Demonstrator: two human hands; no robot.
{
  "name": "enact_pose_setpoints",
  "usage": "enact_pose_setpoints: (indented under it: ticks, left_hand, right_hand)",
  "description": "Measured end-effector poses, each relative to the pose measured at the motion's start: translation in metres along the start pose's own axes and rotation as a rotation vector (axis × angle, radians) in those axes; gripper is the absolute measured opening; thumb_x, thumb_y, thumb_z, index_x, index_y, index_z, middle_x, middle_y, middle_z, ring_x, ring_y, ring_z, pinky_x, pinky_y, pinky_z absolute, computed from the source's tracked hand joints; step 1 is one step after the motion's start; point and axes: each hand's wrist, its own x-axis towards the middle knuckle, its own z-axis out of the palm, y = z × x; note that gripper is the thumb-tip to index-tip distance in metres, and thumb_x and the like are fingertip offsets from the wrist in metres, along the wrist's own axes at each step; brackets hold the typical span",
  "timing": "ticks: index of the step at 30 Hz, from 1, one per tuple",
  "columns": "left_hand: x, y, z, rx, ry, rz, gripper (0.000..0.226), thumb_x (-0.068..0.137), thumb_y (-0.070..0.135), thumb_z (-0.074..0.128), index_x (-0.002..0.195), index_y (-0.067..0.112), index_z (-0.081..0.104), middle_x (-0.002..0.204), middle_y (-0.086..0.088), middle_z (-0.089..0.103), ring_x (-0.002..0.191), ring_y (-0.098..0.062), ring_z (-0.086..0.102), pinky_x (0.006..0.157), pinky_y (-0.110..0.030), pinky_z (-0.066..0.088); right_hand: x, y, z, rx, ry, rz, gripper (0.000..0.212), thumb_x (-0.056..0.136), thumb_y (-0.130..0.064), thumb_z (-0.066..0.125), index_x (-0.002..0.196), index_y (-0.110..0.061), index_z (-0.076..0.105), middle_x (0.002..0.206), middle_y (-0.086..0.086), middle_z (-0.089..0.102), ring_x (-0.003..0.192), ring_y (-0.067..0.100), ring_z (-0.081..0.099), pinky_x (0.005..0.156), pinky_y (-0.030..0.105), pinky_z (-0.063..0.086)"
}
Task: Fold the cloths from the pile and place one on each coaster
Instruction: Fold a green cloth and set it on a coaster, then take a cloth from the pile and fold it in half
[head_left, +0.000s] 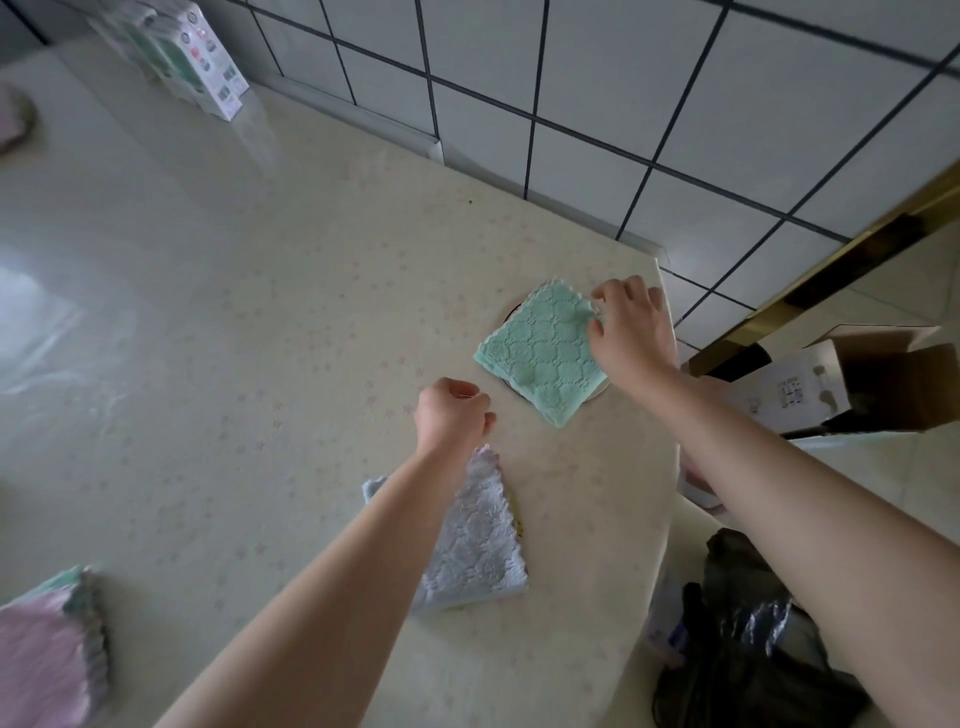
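Observation:
A folded green cloth (543, 353) lies on a round coaster (513, 308) near the table's right edge; only slivers of the coaster show around it. My right hand (631, 332) pinches the cloth's right corner. My left hand (453, 413) hovers to the cloth's lower left, fingers curled with nothing in them. Below it a folded pale blue cloth (480, 545) lies on another coaster, of which a yellow sliver (516, 514) shows; my left forearm crosses part of this cloth. The pile of cloths (47, 654), pink on top, sits at the bottom left.
A cream table (234, 312) stands against a tiled wall (597, 104). Boxed packages (202, 62) stand at the back left. A pink cloth on a coaster (13, 122) shows at the far left edge. Off the table's right edge are a cardboard box (852, 379) and dark bags (753, 639).

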Motion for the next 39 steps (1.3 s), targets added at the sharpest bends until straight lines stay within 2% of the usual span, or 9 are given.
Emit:
enact_pose_setpoints:
  ticks: [3, 8, 12, 16, 21, 26, 30, 34, 39]
  left_hand:
    - [-0.013, -0.010, -0.028, 0.089, 0.071, 0.113, 0.016, 0.081, 0.004, 0.056, 0.092, 0.013, 0.064, 0.083, -0.004, 0.068, 0.074, -0.019, 0.070, 0.070, -0.036, 0.060]
    - [-0.038, -0.048, -0.077, 0.226, 0.216, 0.232, 0.020, 0.079, 0.010, 0.061, 0.095, 0.020, 0.065, 0.091, 0.004, 0.065, 0.080, -0.012, 0.060, 0.064, -0.018, 0.046]
    - [-0.053, -0.088, -0.100, 0.163, 0.265, 0.128, 0.024, 0.076, 0.016, 0.063, 0.098, 0.024, 0.060, 0.104, 0.000, 0.061, 0.098, -0.019, 0.057, 0.087, -0.035, 0.049]
    - [-0.069, -0.115, -0.106, 0.103, 0.231, 0.021, 0.025, 0.079, 0.014, 0.063, 0.103, 0.019, 0.060, 0.102, -0.002, 0.065, 0.092, -0.017, 0.061, 0.078, -0.028, 0.049]
    - [-0.084, -0.134, -0.101, 0.098, 0.175, 0.029, 0.029, 0.074, 0.012, 0.061, 0.102, 0.020, 0.059, 0.096, -0.001, 0.067, 0.089, -0.017, 0.063, 0.081, -0.037, 0.055]
    - [-0.093, -0.140, -0.096, 0.004, 0.177, -0.005, 0.029, 0.077, 0.009, 0.062, 0.103, 0.017, 0.055, 0.097, 0.000, 0.063, 0.088, -0.016, 0.062, 0.071, -0.030, 0.052]
    - [-0.104, -0.146, -0.089, -0.051, 0.148, -0.045, 0.029, 0.075, 0.010, 0.064, 0.101, 0.017, 0.054, 0.092, 0.004, 0.062, 0.084, -0.015, 0.061, 0.067, -0.027, 0.049]
    - [-0.108, -0.157, -0.080, -0.102, 0.138, -0.056, 0.029, 0.073, 0.010, 0.064, 0.098, 0.019, 0.053, 0.089, 0.002, 0.065, 0.085, -0.019, 0.065, 0.079, -0.040, 0.055]
    - [-0.108, -0.159, -0.074, -0.122, 0.159, -0.038, 0.029, 0.075, 0.013, 0.067, 0.098, 0.022, 0.052, 0.088, 0.003, 0.064, 0.085, -0.021, 0.065, 0.079, -0.043, 0.056]
  right_hand:
    - [-0.027, -0.015, -0.007, 0.092, 0.015, -0.073, 0.029, 0.089, -0.015, 0.052, 0.118, -0.012, 0.055, 0.120, 0.007, 0.051, 0.112, 0.029, 0.044, 0.093, 0.036, 0.038]
    - [-0.092, -0.040, 0.004, 0.360, -0.143, -0.058, 0.026, 0.086, -0.011, 0.058, 0.111, -0.008, 0.058, 0.108, 0.009, 0.057, 0.101, 0.026, 0.054, 0.090, 0.036, 0.045]
    - [-0.145, -0.061, 0.020, 0.499, -0.263, 0.086, 0.025, 0.084, -0.011, 0.061, 0.109, -0.009, 0.059, 0.104, 0.008, 0.060, 0.087, 0.016, 0.056, 0.083, 0.019, 0.040]
    - [-0.178, -0.077, 0.031, 0.554, -0.311, 0.216, 0.027, 0.081, -0.012, 0.063, 0.108, -0.007, 0.059, 0.104, 0.009, 0.064, 0.097, 0.023, 0.060, 0.083, 0.023, 0.040]
    - [-0.179, -0.089, 0.028, 0.572, -0.345, 0.309, 0.032, 0.081, -0.013, 0.063, 0.111, -0.006, 0.056, 0.105, 0.008, 0.066, 0.100, 0.024, 0.059, 0.082, 0.024, 0.040]
    - [-0.166, -0.091, 0.027, 0.636, -0.477, 0.405, 0.022, 0.079, -0.020, 0.063, 0.099, -0.013, 0.055, 0.093, -0.001, 0.061, 0.089, 0.019, 0.057, 0.078, 0.027, 0.044]
    - [-0.160, -0.093, 0.028, 0.582, -0.570, 0.293, 0.020, 0.076, -0.014, 0.059, 0.096, -0.010, 0.063, 0.079, 0.001, 0.059, 0.076, 0.022, 0.054, 0.065, 0.027, 0.040]
    - [-0.151, -0.096, 0.022, 0.570, -0.566, 0.070, 0.039, 0.080, -0.008, 0.060, 0.118, -0.014, 0.057, 0.100, -0.003, 0.059, 0.092, 0.017, 0.056, 0.084, 0.029, 0.045]
    - [-0.145, -0.086, 0.022, 0.494, -0.468, -0.029, 0.037, 0.078, 0.000, 0.062, 0.114, -0.010, 0.059, 0.097, 0.001, 0.065, 0.083, 0.017, 0.060, 0.083, 0.028, 0.049]
